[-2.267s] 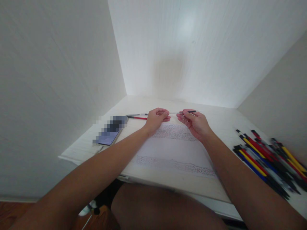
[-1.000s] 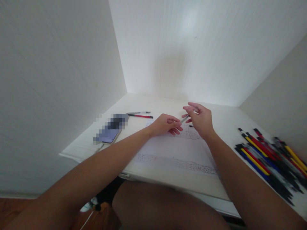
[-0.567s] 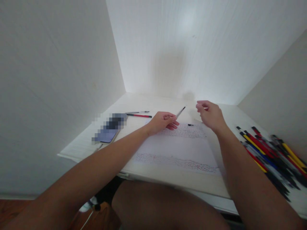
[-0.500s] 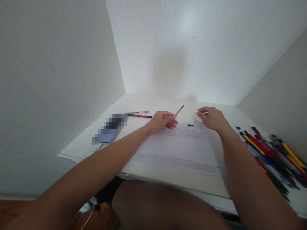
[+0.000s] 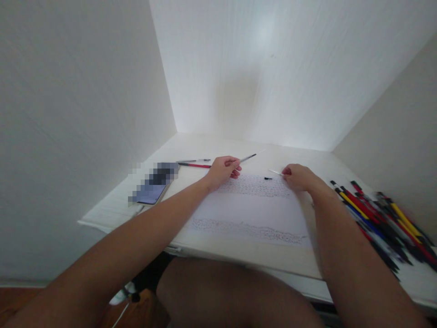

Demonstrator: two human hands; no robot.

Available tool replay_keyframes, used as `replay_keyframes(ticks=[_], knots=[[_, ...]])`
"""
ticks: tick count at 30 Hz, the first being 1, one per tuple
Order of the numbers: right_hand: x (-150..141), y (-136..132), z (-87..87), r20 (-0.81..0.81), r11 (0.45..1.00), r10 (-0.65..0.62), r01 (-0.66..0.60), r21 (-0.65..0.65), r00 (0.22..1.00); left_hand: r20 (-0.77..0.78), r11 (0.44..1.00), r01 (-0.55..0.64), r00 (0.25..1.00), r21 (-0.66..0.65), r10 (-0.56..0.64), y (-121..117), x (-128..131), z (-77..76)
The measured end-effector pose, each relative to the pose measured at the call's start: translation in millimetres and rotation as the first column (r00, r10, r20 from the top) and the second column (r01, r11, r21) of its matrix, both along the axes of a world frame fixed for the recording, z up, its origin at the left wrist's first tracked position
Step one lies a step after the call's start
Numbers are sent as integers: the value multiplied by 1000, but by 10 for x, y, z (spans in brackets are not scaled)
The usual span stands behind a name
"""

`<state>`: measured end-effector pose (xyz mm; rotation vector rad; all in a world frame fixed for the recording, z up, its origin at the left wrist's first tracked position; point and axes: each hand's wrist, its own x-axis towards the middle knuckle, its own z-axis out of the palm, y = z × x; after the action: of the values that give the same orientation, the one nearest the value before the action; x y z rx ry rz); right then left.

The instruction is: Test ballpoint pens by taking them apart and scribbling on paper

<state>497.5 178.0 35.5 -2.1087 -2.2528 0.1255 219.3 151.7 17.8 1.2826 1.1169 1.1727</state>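
My left hand is closed on a slim grey pen barrel, whose dark end points up and right. My right hand pinches a thin white stick that looks like a pen refill and points left. Between the hands, a small black pen cap lies at the top of a handwritten sheet of paper. Another thin whitish strip shows faintly beyond the barrel's dark end; I cannot tell what it is.
A phone rests at the left, near a red and black pen and a clear pen. Many pens are heaped at the right. White panels enclose the desk on three sides.
My right hand has come down towards the paper and now shows the white stick clearly in its fingers. The barrel in my left hand has tipped closer to level.
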Motion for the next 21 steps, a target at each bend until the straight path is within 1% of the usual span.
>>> replay_keyframes(ticks=[2, 4, 8, 10, 11, 12, 13, 14, 15, 16, 17, 18, 19, 20, 21], knots=[[-50, -14, 1, -31, 1000, -9, 10, 22, 999, 12, 1000, -11, 1000, 6, 11, 19, -11, -10], [-78, -14, 1, -97, 998, -16, 22, 61, 995, 41, 1000, -26, 999, 9, 25, 48, -26, -29], [-83, 25, -25, -223, 991, 10, 20, 132, 975, 95, 998, -65, 993, 11, 63, 100, -51, -53], [-84, 34, -39, -293, 988, 25, 22, 156, 956, 114, 997, -78, 990, 7, 77, 108, -56, -47], [-88, 30, -42, -361, 987, 33, 26, 156, 932, 127, 996, -84, 988, -3, 83, 106, -57, -41], [-96, 20, -41, -463, 989, 44, 27, 146, 885, 145, 996, -87, 985, -17, 89, 103, -58, -34], [-105, 4, -37, -586, 992, 56, 22, 126, 808, 168, 996, -87, 982, -32, 91, 99, -61, -27], [-115, -15, -31, -710, 995, 71, 4, 103, 700, 197, 995, -83, 976, -47, 90, 95, -65, -21], [-125, -34, -25, -813, 996, 82, -28, 81, 576, 230, 995, -75, 969, -59, 87, 93, -70, -17], [-134, -50, -19, -885, 996, 88, -67, 64, 458, 267, 995, -67, 960, -70, 83, 93, -78, -14], [-140, -61, -15, -926, 993, 86, -104, 51, 367, 306, 995, -60, 948, -83, 82, 96, -86, -12], [-143, -66, -15, -946, 990, 78, -132, 38, 314, 347, 994, -55, 934, -99, 86, 100, -95, -9], [-145, -65, -19, -952, 989, 66, -146, 22, 299, 388, 991, -49, 917, -122, 93, 106, -105, -5], [-144, -58, -25, -947, 989, 55, -146, 9, 317, 427, 988, -41, 899, -149, 101, 111, -114, 1], [-142, -49, -33, -929, 991, 54, -136, 4, 367, 462, 984, -29, 880, -173, 108, 116, -122, 9]])
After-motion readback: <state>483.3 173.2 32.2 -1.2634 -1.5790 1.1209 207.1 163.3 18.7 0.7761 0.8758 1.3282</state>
